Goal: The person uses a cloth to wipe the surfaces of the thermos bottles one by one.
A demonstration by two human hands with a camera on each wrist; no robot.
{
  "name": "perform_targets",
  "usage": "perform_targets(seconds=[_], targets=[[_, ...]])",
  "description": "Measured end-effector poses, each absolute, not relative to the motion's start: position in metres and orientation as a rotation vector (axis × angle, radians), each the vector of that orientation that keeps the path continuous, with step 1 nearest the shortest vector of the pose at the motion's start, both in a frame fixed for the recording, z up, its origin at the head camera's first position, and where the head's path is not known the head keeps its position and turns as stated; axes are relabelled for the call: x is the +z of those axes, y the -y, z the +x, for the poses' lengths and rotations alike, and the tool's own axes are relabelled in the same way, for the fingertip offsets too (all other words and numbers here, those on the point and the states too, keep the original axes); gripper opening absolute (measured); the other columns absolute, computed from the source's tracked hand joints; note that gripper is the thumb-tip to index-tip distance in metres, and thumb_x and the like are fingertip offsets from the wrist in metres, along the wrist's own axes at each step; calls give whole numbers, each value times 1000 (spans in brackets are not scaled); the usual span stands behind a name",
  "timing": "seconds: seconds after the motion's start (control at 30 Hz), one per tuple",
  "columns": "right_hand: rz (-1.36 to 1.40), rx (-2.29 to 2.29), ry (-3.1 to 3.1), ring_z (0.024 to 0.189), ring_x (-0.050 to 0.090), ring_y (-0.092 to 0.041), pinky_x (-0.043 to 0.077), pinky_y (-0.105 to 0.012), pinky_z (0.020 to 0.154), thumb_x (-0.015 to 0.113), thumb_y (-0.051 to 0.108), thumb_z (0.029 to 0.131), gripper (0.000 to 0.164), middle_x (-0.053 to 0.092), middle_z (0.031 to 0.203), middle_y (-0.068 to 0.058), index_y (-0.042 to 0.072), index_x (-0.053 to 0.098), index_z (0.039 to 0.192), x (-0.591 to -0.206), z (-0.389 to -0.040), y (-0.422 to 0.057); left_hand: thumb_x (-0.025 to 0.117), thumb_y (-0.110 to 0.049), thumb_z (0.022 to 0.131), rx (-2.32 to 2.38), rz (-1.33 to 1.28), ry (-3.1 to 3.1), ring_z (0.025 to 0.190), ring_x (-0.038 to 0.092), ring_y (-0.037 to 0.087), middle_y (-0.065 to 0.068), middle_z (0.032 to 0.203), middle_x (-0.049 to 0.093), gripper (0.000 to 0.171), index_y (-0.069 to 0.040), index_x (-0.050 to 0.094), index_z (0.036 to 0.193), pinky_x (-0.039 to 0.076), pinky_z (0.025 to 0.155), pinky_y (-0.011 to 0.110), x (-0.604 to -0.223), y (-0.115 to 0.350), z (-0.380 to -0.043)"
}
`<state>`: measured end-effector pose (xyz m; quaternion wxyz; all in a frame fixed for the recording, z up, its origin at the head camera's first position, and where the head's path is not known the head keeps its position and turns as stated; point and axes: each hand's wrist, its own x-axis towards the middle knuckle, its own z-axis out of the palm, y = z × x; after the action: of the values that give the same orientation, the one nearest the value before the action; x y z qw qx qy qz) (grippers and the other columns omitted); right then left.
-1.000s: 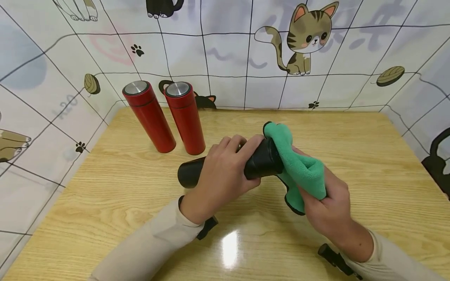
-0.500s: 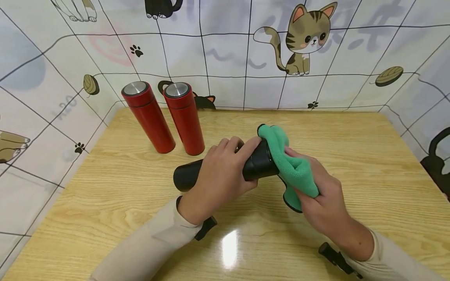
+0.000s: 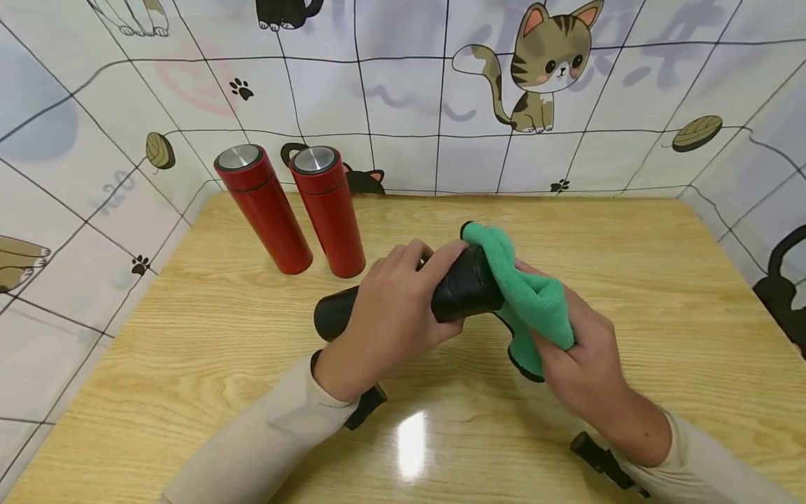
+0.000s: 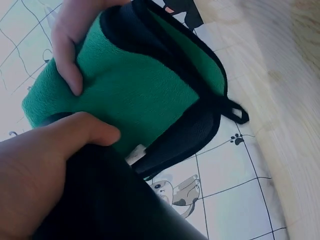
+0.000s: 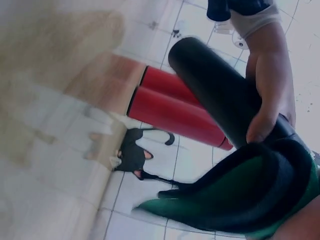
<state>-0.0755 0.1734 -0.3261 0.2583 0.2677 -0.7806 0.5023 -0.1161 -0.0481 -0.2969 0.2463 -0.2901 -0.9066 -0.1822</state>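
A black thermos flask (image 3: 462, 287) is tilted nearly on its side above the table, its lid end pointing right. My left hand (image 3: 393, 308) grips it around the middle, the thumb showing below it in the head view. My right hand (image 3: 585, 357) holds a green cloth (image 3: 525, 294) with black edging, bunched up and pressed against the lid end of the flask. In the left wrist view the cloth (image 4: 135, 85) shows a hanging loop at one corner. The flask's lid top is hidden behind the cloth.
Two red thermos flasks (image 3: 267, 213) with silver lid tops stand upright side by side at the back left of the wooden table (image 3: 189, 364). A white wall covering (image 3: 403, 98) with grid lines and cartoon cats rises behind and at the sides.
The cloth and my right hand shift left and then slightly back right at the flask's lid end. My left hand keeps its grip, with the flask moving only a little.
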Motion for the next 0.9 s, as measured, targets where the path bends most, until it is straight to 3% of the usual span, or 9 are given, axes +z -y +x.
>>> perform_targets(seconds=[0.2,0.33,0.43,0.53,0.6,0.7,0.77,0.83,0.9], targets=[[573,1628,2140,104,63,-2,49,-10,89,50,-17,92,52,65,123,9,4,55,139,-331,-65,-172,88,-37,69,-789,-823,2405,94,61,18,4,103,60,80,-19,50,138,57,82,35,-294,49,-114],[674,1817,2084,96,63,-4,51,-13,85,47,-17,94,51,66,118,4,4,56,138,-335,-65,-170,88,-34,70,-993,-915,2298,99,61,17,4,107,61,79,-13,50,137,55,92,32,-294,47,-111],[795,1889,2095,82,61,-7,51,-17,75,44,-18,95,46,65,105,1,4,58,132,-338,-66,-169,88,-29,69,-1100,-1007,2181,103,61,17,6,112,62,80,-9,50,136,52,98,29,-291,47,-111],[917,1937,2154,63,55,-11,49,-23,61,40,-16,97,37,58,80,-1,4,58,123,-337,-67,-168,89,-22,67,-1248,-1123,2039,109,62,19,11,118,64,81,-3,49,134,50,103,30,-287,47,-112],[953,1933,2222,58,54,-11,49,-25,58,39,-13,99,35,55,74,-2,4,56,124,-337,-67,-168,89,-16,66,-1365,-1177,1957,111,63,22,14,119,64,81,1,47,133,51,103,33,-286,48,-111],[904,1839,2353,66,60,-9,54,-25,64,41,-8,101,39,63,85,-1,8,54,135,-335,-67,-168,87,-13,67,-1548,-1196,1849,113,64,26,20,120,64,79,6,44,131,51,103,38,-285,49,-111],[816,1738,2440,81,65,-8,56,-25,73,44,-4,102,44,68,105,-3,11,51,142,-334,-67,-168,85,-16,71,-1643,-1178,1775,112,63,28,23,118,62,76,9,42,128,51,103,42,-285,51,-111],[742,1675,2494,95,67,-7,57,-25,79,47,-1,102,44,67,120,-7,11,50,144,-333,-68,-167,83,-21,76,-1723,-1171,1682,111,63,29,27,116,60,74,12,39,125,51,102,45,-285,51,-110],[655,1647,2544,100,66,-6,57,-24,81,49,3,102,41,66,124,-10,9,51,143,-332,-69,-167,81,-27,79,-1750,-1173,1572,108,63,29,30,111,59,73,15,39,121,52,99,46,-285,52,-111]])
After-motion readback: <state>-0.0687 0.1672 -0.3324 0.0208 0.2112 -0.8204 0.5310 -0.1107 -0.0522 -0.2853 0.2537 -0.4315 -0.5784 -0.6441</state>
